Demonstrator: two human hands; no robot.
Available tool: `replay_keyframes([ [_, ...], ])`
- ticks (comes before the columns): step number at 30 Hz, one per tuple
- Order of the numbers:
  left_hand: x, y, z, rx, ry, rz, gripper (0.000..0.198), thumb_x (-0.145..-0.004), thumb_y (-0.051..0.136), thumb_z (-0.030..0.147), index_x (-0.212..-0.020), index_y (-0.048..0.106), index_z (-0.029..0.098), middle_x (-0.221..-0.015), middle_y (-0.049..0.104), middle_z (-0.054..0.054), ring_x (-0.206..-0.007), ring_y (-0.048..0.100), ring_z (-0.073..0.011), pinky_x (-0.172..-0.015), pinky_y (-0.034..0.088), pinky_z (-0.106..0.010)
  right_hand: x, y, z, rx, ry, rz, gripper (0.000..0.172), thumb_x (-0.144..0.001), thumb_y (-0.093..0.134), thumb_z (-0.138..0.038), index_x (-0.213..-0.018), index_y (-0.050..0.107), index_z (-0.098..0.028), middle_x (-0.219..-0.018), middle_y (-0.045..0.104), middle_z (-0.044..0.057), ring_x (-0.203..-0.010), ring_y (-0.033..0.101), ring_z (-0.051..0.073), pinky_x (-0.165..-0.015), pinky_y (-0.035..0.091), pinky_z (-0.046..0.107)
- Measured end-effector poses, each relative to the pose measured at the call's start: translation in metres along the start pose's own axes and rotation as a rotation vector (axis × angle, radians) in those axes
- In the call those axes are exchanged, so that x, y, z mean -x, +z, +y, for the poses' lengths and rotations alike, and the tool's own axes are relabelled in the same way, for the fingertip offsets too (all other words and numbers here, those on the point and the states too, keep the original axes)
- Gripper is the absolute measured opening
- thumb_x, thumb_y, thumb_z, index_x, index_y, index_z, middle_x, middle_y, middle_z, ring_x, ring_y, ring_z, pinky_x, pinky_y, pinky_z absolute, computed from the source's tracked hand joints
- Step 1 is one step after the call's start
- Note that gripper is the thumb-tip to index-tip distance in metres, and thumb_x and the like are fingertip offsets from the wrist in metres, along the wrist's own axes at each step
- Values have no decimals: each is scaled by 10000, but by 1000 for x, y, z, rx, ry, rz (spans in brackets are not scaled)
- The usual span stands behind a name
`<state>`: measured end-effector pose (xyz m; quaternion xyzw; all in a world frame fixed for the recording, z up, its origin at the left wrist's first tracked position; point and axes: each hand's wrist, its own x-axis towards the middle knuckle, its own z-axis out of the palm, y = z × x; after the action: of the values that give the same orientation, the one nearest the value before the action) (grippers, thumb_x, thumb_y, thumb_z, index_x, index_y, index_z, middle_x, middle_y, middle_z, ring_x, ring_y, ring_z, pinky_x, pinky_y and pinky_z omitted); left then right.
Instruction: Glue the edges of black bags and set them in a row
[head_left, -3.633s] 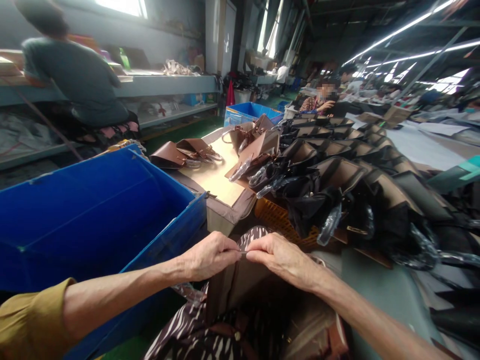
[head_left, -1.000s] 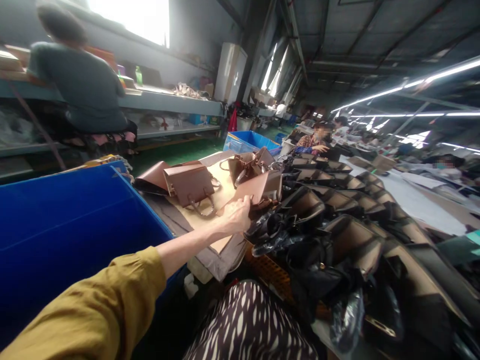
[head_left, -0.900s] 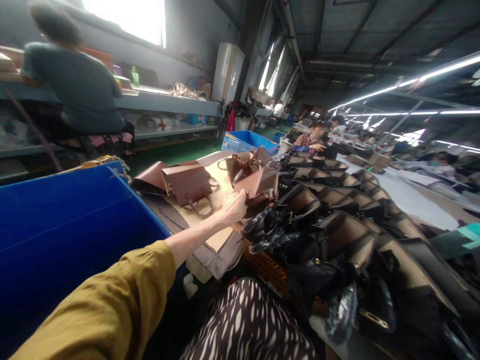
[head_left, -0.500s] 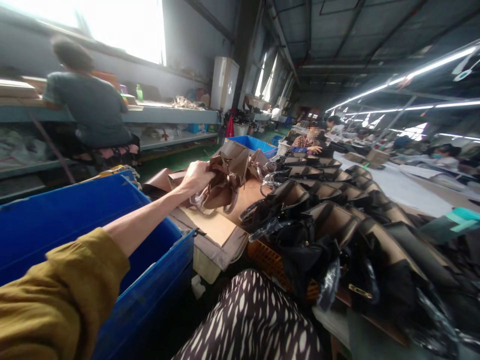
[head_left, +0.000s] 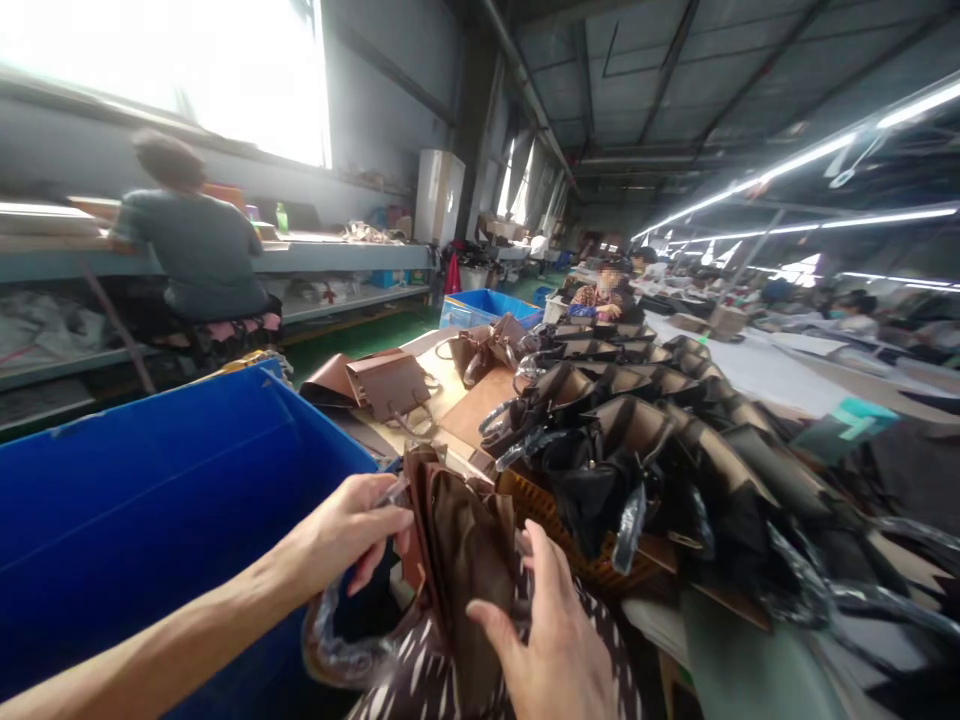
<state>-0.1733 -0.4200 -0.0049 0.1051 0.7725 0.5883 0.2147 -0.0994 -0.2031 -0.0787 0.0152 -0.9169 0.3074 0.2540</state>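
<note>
A brown handbag (head_left: 469, 540) stands upright on my lap, with its side facing me. A plastic-wrapped handle (head_left: 337, 650) loops out on its left. My left hand (head_left: 360, 530) is closed on the bag's left upper edge, near the handle; its fingertips are partly hidden. At the bag's right side is my right hand (head_left: 551, 620), thumb and fingers spread; whether it touches the bag I cannot tell. Beyond the lap, another brown handbag (head_left: 390, 383) lies on the table, and further brown bags (head_left: 487, 345) sit behind it.
A deep blue bin (head_left: 150, 480) stands at my left. Rows of black handbags (head_left: 637, 430) with plastic-wrapped handles fill the right side, near an orange crate (head_left: 540, 505). Another blue bin (head_left: 491, 308) stands farther back. A person (head_left: 191, 235) sits at a bench on the left.
My left hand has drawn back from the table to my lap, bringing a brown handbag. My right hand has come into view beside it. The camera view has shifted slightly.
</note>
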Motion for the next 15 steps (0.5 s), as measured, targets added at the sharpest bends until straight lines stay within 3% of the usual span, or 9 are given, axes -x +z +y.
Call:
replay_keyframes([
  [2, 11, 12, -4, -23, -21, -3, 218, -794, 478, 352, -673, 482, 170, -381, 380, 95, -269, 280, -51, -292, 210, -167, 5, -2, -6, 35, -50, 24, 443, -861, 472, -461, -1216, 457, -196, -1131, 584, 119, -934, 606, 273, -724, 517, 342],
  [4, 20, 19, -3, -86, -11, 18, 231, -807, 470, 345, -667, 496, 163, -454, 425, 79, -310, 265, -39, -307, 199, -169, 15, -4, -6, -51, -53, -39, 266, -894, 426, -416, -1013, 555, -216, -933, 627, 74, -776, 630, 220, -639, 504, 279],
  [6, 28, 21, 2, -191, 24, 17, 239, -830, 454, 331, -690, 529, 153, -562, 516, 46, -377, 327, -42, -352, 248, -167, 24, -5, -3, -155, 8, -145, 243, -908, 396, -366, -860, 588, -225, -792, 623, 40, -683, 622, 190, -610, 486, 248],
  [9, 40, 22, 11, -369, 84, -9, 248, -861, 425, 329, -746, 566, 160, -684, 588, 17, -570, 488, -85, -530, 378, -166, 26, -3, 2, -263, 136, -290, 236, -893, 404, -288, -926, 626, -217, -882, 653, 50, -805, 628, 198, -708, 482, 247],
  [11, 50, 24, 14, -470, 90, -33, 223, -864, 432, 322, -791, 588, 180, -733, 602, 15, -712, 534, -114, -644, 399, -166, 21, 1, 3, -346, 145, -381, 230, -873, 459, -294, -999, 632, -209, -955, 656, 53, -895, 612, 215, -751, 482, 261],
  [15, 64, 35, 8, -531, 171, -189, 180, -847, 484, 352, -857, 617, 232, -752, 611, 30, -652, 523, -95, -587, 392, -128, 10, 13, 1, -507, 73, -436, 215, -867, 542, -340, -999, 621, -190, -965, 637, 45, -825, 609, 192, -683, 511, 290],
])
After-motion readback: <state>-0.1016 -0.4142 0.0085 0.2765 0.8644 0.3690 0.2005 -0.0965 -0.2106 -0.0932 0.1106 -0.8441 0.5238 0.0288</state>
